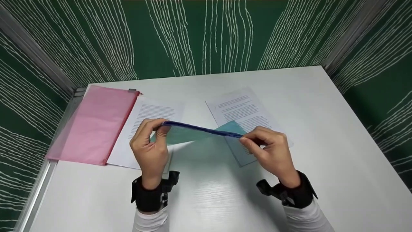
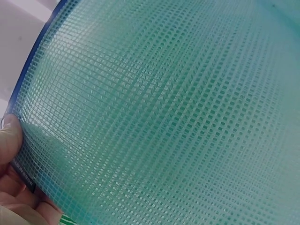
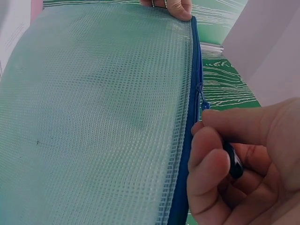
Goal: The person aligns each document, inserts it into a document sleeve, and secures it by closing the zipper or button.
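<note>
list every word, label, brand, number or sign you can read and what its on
No text is readable.
Printed sheet beside the pink pouch: too small.
Printed sheet farther right: too small.
Dark tag on the green mesh pouch: pale marks, too blurred.

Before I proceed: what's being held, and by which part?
A green mesh zipper pouch: the left hand pinches a corner at the blue zipper edge; the right hand holds that edge by the zipper pull, exact grip unclear.
</note>
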